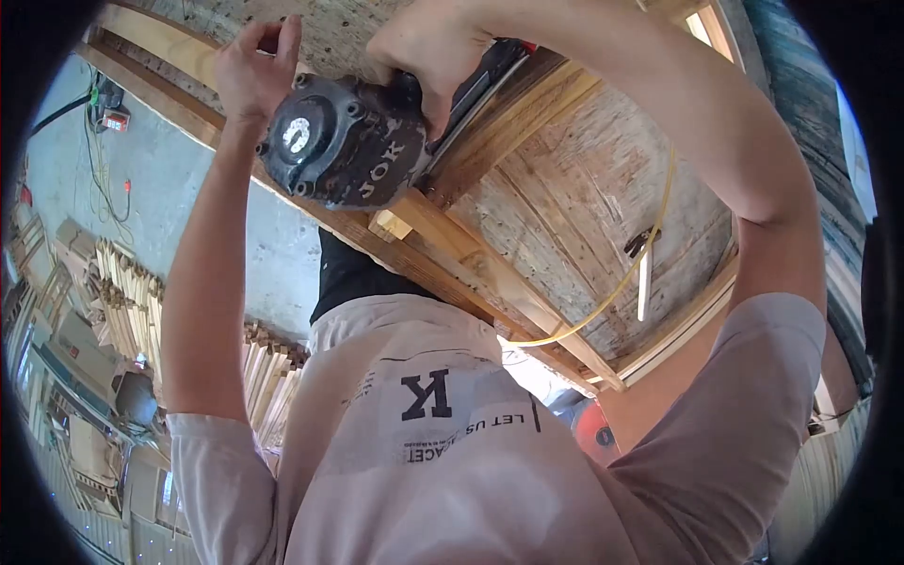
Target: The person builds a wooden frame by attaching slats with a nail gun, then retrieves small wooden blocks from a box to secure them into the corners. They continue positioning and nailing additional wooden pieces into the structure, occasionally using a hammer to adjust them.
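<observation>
The black power tool (344, 146) is seen at 11 o'clock, its round, screwed cap turned toward the camera and the light letters on its housing partly legible. It is grasped from above by the right hand (431, 66), placed near 12 o'clock, with the fingers wrapped about its body. The left hand (254, 73), located between 10 and 11 o'clock, is held just beside the housing with its fingers curled; whether anything is gripped there cannot be told. A wooden frame (471, 250) is seen below the tool. Toward 3 o'clock, a hammer (644, 278) is laid on the boards (584, 202), and a yellow hose (626, 281) is looped nearby. Stacked timber (127, 297) is shown at 9 o'clock.
</observation>
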Demonstrator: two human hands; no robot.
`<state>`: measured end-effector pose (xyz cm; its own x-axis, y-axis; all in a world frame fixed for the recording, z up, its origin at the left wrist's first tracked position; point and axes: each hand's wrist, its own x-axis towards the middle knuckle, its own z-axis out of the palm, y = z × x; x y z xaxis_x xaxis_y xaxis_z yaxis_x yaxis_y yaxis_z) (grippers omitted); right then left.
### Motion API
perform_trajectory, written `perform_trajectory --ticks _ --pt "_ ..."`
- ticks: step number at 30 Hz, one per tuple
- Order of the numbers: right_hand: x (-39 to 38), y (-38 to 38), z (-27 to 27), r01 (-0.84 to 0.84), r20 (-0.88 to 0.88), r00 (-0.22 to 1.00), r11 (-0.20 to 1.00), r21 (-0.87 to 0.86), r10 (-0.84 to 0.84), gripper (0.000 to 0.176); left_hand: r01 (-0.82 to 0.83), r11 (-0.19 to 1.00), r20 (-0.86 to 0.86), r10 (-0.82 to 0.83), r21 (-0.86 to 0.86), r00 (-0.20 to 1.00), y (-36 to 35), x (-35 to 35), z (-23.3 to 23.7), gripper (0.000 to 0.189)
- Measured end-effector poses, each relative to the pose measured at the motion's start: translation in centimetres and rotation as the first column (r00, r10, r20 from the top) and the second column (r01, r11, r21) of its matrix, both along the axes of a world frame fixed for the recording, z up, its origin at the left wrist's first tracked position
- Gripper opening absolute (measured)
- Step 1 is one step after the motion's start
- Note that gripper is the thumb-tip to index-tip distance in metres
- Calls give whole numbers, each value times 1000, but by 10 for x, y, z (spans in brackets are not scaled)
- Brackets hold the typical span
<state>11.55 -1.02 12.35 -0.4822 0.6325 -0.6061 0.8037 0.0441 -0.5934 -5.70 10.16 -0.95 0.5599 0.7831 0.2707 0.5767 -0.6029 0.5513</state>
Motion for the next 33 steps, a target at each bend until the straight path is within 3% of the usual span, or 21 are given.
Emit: perform_trajectory --ticks 8,16,26,33 --pt "9 -3 -5 -14 -38 999 1000 -22 13 29 -51 996 -42 48 -72 998 -1 1 -3 33" --pt "10 -12 -1 -42 -62 997 997 -62 38 29 8 1000 -12 -7 26 1000 1 0 -6 32" --pt "12 2 -7 -61 -111 993 994 -89 51 29 13 1000 -53 -13 -8 998 3 1 -4 31" --pt "34 4 -21 -126 -174 979 988 -90 109 30 39 999 20 -40 16 999 3 1 -7 29"
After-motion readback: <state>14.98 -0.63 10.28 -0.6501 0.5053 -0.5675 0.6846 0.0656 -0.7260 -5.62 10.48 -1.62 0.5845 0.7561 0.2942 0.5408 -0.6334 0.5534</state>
